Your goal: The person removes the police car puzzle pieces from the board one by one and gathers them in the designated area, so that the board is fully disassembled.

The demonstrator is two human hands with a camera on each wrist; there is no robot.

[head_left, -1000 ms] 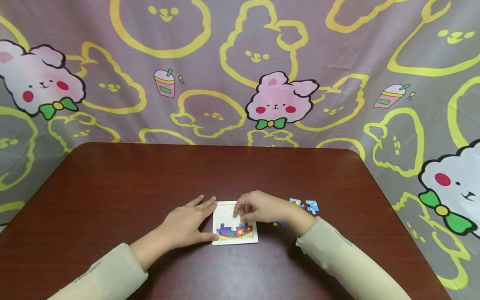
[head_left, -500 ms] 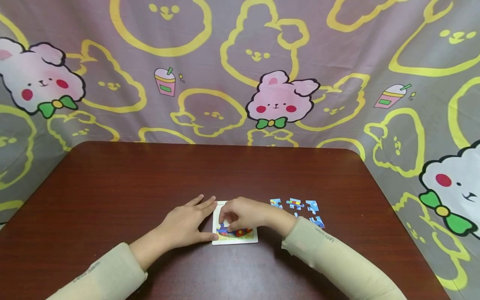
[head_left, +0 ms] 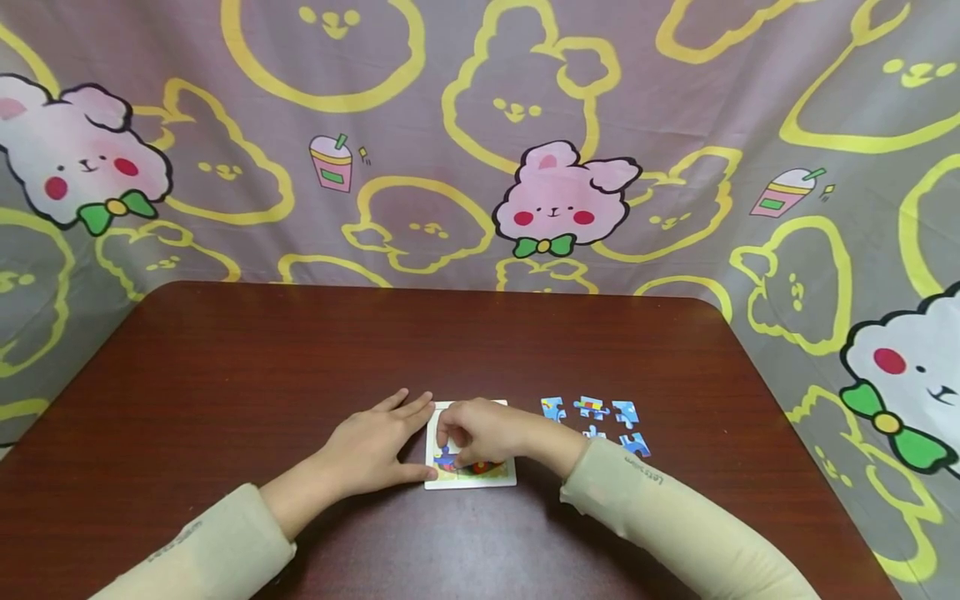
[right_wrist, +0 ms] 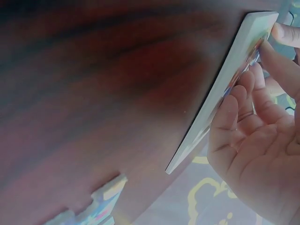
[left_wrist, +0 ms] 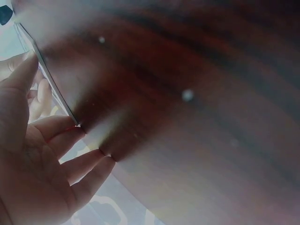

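A small white-rimmed jigsaw tray (head_left: 470, 483) lies on the table, colourful pieces (head_left: 480, 469) showing along its near part. My left hand (head_left: 372, 450) rests at the tray's left edge with fingers spread and thumb near the lower left corner. In the left wrist view, fingertips of the left hand (left_wrist: 51, 164) sit at the tray's thin side. Over the tray, my right hand (head_left: 487, 432) has bent fingers, the thumb and fingertips down at the left and middle pieces. The right wrist view shows that thumb (right_wrist: 279, 63) against the picture surface; whether a piece is pinched I cannot tell.
Several loose blue jigsaw pieces (head_left: 591, 407) lie right of the tray, partly hidden behind the right forearm (head_left: 555, 446). The brown table (head_left: 337, 342) ends at the back before a patterned curtain (head_left: 420, 150).
My right hand has moved left and slightly nearer across the tray, from its right side to the left and middle pieces. More loose pieces show now. The left hand has stayed put.
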